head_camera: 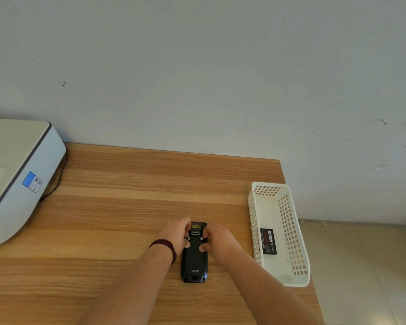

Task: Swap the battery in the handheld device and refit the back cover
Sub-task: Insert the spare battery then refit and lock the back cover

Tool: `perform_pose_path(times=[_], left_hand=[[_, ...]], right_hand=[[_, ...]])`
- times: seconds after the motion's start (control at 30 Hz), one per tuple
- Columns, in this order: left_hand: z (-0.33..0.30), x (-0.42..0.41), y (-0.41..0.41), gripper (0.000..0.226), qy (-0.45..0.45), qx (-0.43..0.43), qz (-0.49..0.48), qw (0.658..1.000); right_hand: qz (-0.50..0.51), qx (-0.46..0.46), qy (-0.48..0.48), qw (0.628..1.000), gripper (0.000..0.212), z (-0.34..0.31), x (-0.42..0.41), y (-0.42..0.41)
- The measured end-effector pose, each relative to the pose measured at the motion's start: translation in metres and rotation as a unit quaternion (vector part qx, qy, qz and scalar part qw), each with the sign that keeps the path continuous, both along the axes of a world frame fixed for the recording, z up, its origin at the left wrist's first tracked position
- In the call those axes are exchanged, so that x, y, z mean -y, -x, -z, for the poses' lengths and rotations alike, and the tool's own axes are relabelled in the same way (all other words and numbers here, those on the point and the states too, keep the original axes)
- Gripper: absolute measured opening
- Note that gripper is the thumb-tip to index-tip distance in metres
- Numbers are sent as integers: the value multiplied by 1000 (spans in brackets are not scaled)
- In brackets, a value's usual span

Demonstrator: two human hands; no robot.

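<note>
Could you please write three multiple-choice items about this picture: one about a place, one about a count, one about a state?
1. Where does the spare battery lie?
A. In the white basket
B. On the printer
C. Under the left hand

2. How many batteries lie in the basket?
A. None
B. One
C. Three

3. How does the handheld device lie?
A. Screen up, untouched
B. Standing against the wall
C. Back up on the table, both hands on its far end

Answers:
1. A, the black battery rests on the basket floor, right of the device.
2. B, only one battery shows there.
3. C, the back shows, and the left hand and right hand press their fingers on both sides.
</note>
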State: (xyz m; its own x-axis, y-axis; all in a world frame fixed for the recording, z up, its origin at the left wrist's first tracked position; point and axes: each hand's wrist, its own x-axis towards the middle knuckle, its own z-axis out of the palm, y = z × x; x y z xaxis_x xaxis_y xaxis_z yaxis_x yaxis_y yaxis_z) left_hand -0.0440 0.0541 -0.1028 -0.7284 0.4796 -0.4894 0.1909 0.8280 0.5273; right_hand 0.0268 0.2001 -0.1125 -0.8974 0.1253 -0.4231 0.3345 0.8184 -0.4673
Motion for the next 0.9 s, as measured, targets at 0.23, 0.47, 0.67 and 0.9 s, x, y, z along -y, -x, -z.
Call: perform_pose_path(times=[0.23,0.47,0.67,0.9], left_hand=[[1,8,-13,22,-17,-2,-47,999],[3,11,-19,23,-14,-49,-63,997],[7,9,-23,26,-9,-71,-81,994],[11,9,-32,28,-22,-81,-114,990]], right_hand=[[23,0,12,1000,29,-2,1,-2],[37,-7,18,999,27,-1,3,-6],[35,-1,23,999,26,-2,4,-6],[53,14,24,998,25,-1,6,-7]])
